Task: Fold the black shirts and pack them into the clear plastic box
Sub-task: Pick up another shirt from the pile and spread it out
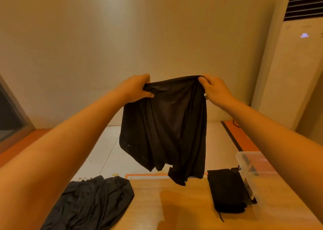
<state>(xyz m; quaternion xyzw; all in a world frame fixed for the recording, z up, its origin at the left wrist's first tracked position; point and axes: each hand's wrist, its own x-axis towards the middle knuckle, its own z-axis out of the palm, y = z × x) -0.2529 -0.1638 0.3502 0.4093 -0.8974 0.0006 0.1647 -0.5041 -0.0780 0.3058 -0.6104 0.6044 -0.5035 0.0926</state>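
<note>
Black shirt [164, 126] hangs in the air above the table's [174, 203] far edge, its top hem pinched by left hand [138, 88] and right hand [215, 90]. Best lowered flat, hem taut, before folding; clear plastic box [251, 170] waits at the right edge.

Ahead of me is a plain cream wall [122, 37] in warm yellowish light. A tall white air conditioner [293, 76] stands beyond my bench's [183, 210] far right corner. A dark window [8, 114] lies off its left edge, and pale floor tiles [104, 152] show past its far edge.

Both arms raised, left hand [138, 88] and right hand [215, 90] pinching.
</note>
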